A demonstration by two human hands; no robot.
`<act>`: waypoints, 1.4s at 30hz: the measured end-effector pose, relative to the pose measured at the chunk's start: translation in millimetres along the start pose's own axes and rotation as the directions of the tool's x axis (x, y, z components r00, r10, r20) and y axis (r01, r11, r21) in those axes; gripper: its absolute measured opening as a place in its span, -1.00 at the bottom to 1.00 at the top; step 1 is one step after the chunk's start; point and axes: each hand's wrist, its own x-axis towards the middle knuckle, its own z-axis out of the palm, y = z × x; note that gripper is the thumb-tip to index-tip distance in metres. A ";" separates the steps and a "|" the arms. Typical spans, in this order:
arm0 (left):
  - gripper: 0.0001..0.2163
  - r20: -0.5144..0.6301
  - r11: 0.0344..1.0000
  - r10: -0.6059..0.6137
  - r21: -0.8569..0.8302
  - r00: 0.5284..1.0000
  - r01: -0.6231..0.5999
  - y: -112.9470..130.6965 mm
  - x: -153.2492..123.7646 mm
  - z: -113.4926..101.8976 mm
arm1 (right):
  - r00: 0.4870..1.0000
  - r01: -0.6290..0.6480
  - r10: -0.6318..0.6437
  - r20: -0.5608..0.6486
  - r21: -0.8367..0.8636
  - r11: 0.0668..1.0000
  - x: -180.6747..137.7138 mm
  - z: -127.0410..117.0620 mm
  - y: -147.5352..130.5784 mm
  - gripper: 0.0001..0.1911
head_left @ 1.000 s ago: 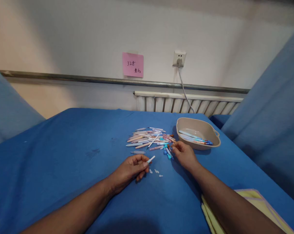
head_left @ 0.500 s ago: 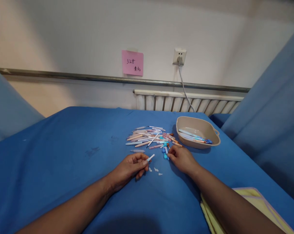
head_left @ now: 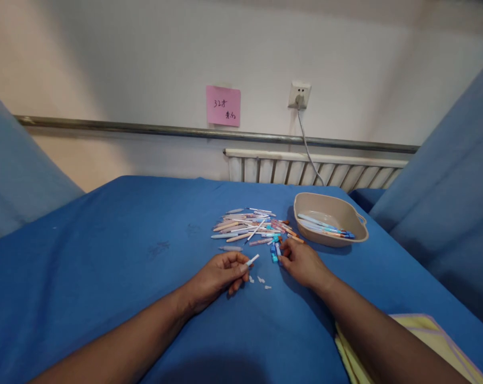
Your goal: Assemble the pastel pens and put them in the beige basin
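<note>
My left hand (head_left: pixel 227 272) is closed in a pinch around a slim white pen barrel (head_left: pixel 253 260), whose tip points up and right. Most of the barrel is hidden by the fingers. My right hand (head_left: pixel 303 261) has its fingers curled at a small cluster of blue pen parts (head_left: pixel 274 257); whether a part is between the fingertips is hidden. Several small white pieces (head_left: pixel 261 279) lie on the blue sheet between the two hands. Behind them spreads a pile of pens and pen parts (head_left: pixel 241 226) in white, peach, pink and grey-blue. One pale pen barrel (head_left: pixel 231 248) lies apart in front of the pile.
A beige basket (head_left: pixel 329 202) holding several blue-white pens (head_left: pixel 323 226) stands right of the pile. A yellow cloth (head_left: pixel 415 325) lies under my right forearm. Blue sheeting (head_left: pixel 117 256) covers the surface. At the back are a radiator (head_left: pixel 297 169), metal rail (head_left: pixel 165 129) and plugged-in cable (head_left: pixel 305 141).
The whole view has shifted slightly, so everything appears a little farther right. My left hand still pinches the white barrel, and my right hand stays at the blue parts.
</note>
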 end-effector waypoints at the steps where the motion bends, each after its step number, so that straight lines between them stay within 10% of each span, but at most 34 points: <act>1: -0.67 0.000 1.000 0.000 0.001 1.000 0.000 0.2 -0.4 0.2 | 1.000 0.002 -0.002 0.003 -0.007 1.000 -0.4 -0.1 -0.1 -0.79; 17: -0.64 -0.010 0.999 -0.017 0.051 1.000 0.018 1.5 -3.5 1.8 | 0.999 0.023 -0.019 0.036 -0.108 0.994 0.3 2.2 4.6 -0.82; 42: -0.67 0.008 0.999 -0.004 0.035 1.000 0.004 -2.6 -2.9 -1.2 | 0.990 0.111 -0.078 -0.119 0.300 0.947 4.9 12.3 2.2 -0.81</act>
